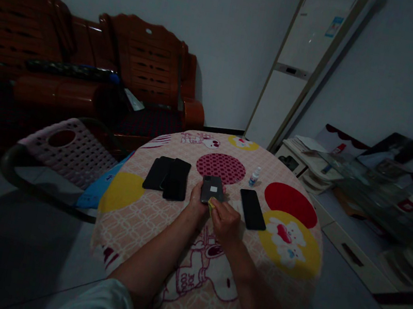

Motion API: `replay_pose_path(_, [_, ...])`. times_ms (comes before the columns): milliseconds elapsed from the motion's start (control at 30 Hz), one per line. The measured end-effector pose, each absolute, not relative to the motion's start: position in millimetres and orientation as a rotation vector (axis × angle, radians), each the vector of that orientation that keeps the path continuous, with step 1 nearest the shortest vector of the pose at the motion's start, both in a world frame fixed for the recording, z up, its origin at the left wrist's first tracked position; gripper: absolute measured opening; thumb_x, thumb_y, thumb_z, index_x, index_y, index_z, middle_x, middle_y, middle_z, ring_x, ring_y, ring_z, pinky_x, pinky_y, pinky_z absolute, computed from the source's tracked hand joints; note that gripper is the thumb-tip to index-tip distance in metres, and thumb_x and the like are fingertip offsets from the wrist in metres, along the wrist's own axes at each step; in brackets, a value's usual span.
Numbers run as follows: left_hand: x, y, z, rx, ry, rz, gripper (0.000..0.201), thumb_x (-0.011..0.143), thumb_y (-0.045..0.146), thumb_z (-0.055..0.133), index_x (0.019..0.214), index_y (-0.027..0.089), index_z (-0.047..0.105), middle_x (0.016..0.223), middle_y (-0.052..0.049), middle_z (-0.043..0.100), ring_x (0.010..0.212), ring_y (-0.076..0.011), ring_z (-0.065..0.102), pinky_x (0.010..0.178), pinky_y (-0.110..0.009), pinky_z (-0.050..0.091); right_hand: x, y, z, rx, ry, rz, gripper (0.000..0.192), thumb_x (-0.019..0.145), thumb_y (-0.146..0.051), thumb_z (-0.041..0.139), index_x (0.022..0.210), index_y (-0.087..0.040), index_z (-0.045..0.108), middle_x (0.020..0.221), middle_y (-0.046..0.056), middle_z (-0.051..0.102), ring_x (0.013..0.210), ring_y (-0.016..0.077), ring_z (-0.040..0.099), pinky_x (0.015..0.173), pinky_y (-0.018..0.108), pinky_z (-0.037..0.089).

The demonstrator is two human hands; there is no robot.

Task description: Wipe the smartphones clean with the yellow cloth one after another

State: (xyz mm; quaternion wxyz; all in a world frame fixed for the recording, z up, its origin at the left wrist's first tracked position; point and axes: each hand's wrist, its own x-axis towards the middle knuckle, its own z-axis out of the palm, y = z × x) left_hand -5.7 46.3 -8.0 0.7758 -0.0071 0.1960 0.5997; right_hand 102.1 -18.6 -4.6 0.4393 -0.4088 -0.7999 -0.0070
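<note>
My left hand (pixel 197 198) is closed around a dark smartphone (pixel 213 184), its back turned up with a small pale square on it. Pinched in my right hand (pixel 226 220) is a small yellow cloth (pixel 211 205), at the phone's lower edge. To the left lie several dark flat devices, among them a black phone (pixel 177 180) overlapping a dark tablet-like slab (pixel 157 173). Another black phone (pixel 252 210) lies face up to the right of my hands. Behind it stands a small white spray bottle (pixel 255 176) with a blue label.
A patterned cloth covers the round table (pixel 156 225). A woven chair (pixel 69 151) stands at its left, with wooden seats (pixel 142 66) behind. On the right is a low cabinet (pixel 345 244) with a glass top. A tall white air conditioner (pixel 291 89) stands at the back.
</note>
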Motion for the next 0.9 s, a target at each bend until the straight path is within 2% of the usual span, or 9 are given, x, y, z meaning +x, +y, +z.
replay_pose_path(133, [-7.6,49.6,-3.9,-0.061,0.422,1.323,0.036,0.086,0.032,0.039,0.097,0.007,0.063,0.08,-0.015,0.066,0.072,-0.0236,0.064,0.068,-0.039,0.054,107.7,-16.6,-3.3,-1.028,-1.958,0.006,0.027,0.092,-0.017,0.044,0.107,-0.014,0.067,0.08,0.008,0.068,0.072,0.0147,0.063,0.068,0.024,0.049])
replay_pose_path(267, [-8.3,50.5,0.5,-0.118,0.455,1.349,0.035,0.086,0.031,0.039,0.091,0.006,0.063,0.075,-0.016,0.065,0.069,-0.0254,0.063,0.062,-0.039,0.054,113.3,-10.4,-5.3,-1.044,-1.858,0.012,0.027,0.09,-0.015,0.043,0.103,-0.014,0.068,0.081,0.008,0.069,0.072,0.0152,0.064,0.067,0.025,0.05])
replay_pose_path(433, [-9.3,51.3,2.1,-0.175,0.463,1.421,0.029,0.086,0.026,0.038,0.086,0.01,0.063,0.073,-0.012,0.065,0.07,-0.024,0.064,0.065,-0.039,0.054,116.0,-7.1,-10.2,-1.026,-1.766,-0.04,0.027,0.088,-0.013,0.044,0.1,-0.013,0.068,0.081,0.009,0.07,0.072,0.0161,0.065,0.068,0.027,0.052])
replay_pose_path(900, [-7.0,45.2,13.1,-0.104,0.533,1.464,0.038,0.089,0.036,0.035,0.078,0.012,0.062,0.067,-0.01,0.064,0.062,-0.0221,0.064,0.062,-0.036,0.053,105.7,-18.5,-12.8,-0.993,-1.989,-0.118,0.027,0.088,-0.012,0.044,0.103,-0.013,0.067,0.07,0.006,0.064,0.063,0.0144,0.059,0.06,0.024,0.045])
